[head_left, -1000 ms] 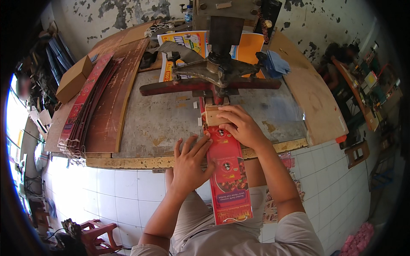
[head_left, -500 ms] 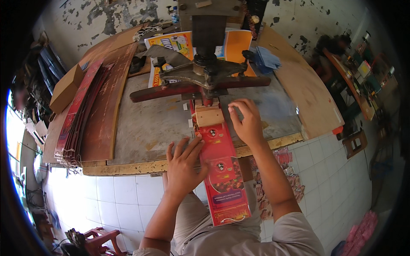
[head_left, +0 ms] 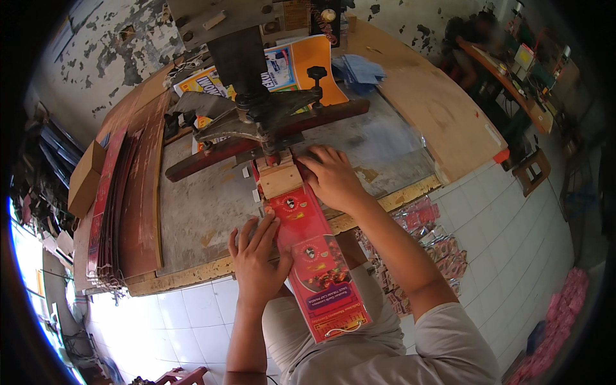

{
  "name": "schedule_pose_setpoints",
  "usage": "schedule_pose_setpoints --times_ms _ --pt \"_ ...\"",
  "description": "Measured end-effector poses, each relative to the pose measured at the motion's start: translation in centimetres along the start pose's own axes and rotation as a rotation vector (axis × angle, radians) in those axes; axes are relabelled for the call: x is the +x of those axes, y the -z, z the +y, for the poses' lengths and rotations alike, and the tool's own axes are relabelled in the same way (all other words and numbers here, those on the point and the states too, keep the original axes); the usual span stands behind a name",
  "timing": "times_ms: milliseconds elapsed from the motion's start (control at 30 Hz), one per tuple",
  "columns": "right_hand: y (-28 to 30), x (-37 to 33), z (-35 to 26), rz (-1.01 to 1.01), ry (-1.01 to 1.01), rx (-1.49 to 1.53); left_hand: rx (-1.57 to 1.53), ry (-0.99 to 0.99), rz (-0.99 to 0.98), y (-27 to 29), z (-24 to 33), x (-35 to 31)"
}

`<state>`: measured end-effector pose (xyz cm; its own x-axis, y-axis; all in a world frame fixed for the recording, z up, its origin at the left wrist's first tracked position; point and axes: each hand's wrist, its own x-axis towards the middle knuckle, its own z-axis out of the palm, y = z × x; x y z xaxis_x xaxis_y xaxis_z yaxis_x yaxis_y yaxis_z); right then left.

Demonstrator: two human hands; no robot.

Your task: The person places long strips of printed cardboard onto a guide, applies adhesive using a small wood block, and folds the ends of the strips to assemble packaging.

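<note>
A long red printed packaging strip (head_left: 300,221) with a white string loop runs from under a dark metal press (head_left: 256,115), over the table's front edge, to above my lap. A pale wooden block (head_left: 280,179) rests across its far end, beneath the press. My left hand (head_left: 258,262) has its fingers apart, with fingertips at the strip's left edge. My right hand (head_left: 333,179) lies with fingers stretched at the strip's right edge, beside the block. Whether its fingertips press on the strip is hidden.
At the left, a stack of red printed strips (head_left: 112,205) lies by a cardboard box (head_left: 85,178). Behind the press are printed sheets (head_left: 327,74) and blue plastic pieces (head_left: 359,69). Several small packets (head_left: 443,256) lie on the tiled floor. A person (head_left: 471,38) sits far right.
My right hand has come down from above the table to the strip's right edge by the block. My left hand stays at the left edge. The whole view has turned and shifted.
</note>
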<state>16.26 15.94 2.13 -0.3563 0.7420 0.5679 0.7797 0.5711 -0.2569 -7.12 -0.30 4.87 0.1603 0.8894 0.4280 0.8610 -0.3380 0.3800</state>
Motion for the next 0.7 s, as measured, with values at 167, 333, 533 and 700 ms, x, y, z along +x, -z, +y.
schedule_pose_setpoints --times_ms 167,333,533,700 --pt "-0.22 -0.05 -0.36 0.039 0.035 -0.065 0.018 -0.008 -0.004 -0.05 -0.13 -0.11" --pt "0.10 0.11 -0.76 0.020 0.035 -0.094 0.025 -0.006 -0.010 0.13 0.01 -0.09" --pt "0.03 0.30 -0.64 0.020 0.043 -0.106 0.024 -0.015 -0.001 0.06 -0.08 -0.13" --pt "-0.06 0.36 -0.31 0.008 0.069 -0.133 0.024 -0.017 -0.004 0.05 -0.12 -0.09"
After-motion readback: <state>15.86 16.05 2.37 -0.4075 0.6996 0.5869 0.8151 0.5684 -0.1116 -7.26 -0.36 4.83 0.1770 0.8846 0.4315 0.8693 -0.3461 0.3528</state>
